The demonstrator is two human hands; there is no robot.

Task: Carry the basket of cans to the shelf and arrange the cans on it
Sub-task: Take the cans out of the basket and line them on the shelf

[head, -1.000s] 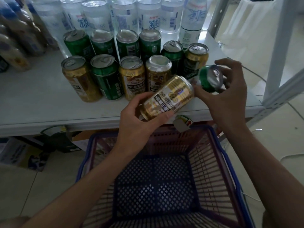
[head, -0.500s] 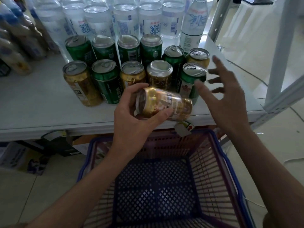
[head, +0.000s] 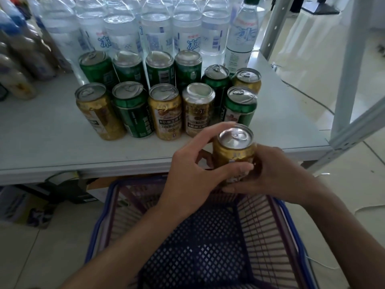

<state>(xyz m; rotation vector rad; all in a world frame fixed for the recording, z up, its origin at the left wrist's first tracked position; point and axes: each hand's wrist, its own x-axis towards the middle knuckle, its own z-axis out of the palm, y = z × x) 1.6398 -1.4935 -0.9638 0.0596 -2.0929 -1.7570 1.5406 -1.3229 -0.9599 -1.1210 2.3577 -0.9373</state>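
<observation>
A gold can [head: 234, 151] stands upright at the front edge of the white shelf [head: 52, 147], gripped from both sides. My left hand [head: 193, 170] wraps its left side with the thumb across the front and a finger over the rim. My right hand [head: 277, 174] holds its right side and lower part. Behind it stand two rows of green and gold cans, among them a green can [head: 239, 107] and a gold can [head: 166, 113]. Below me sits the blue basket [head: 100, 222], with no cans visible inside.
Clear water bottles [head: 187, 32] line the back of the shelf behind the cans. More wrapped bottles [head: 18, 59] lie at the far left. A white shelf upright [head: 352, 59] rises on the right. Boxes [head: 25, 207] sit under the shelf on the tiled floor.
My right hand let go of the green can, which now stands in the front row. The gold can was turned from lying sideways to upright, and my right hand closed on it.
</observation>
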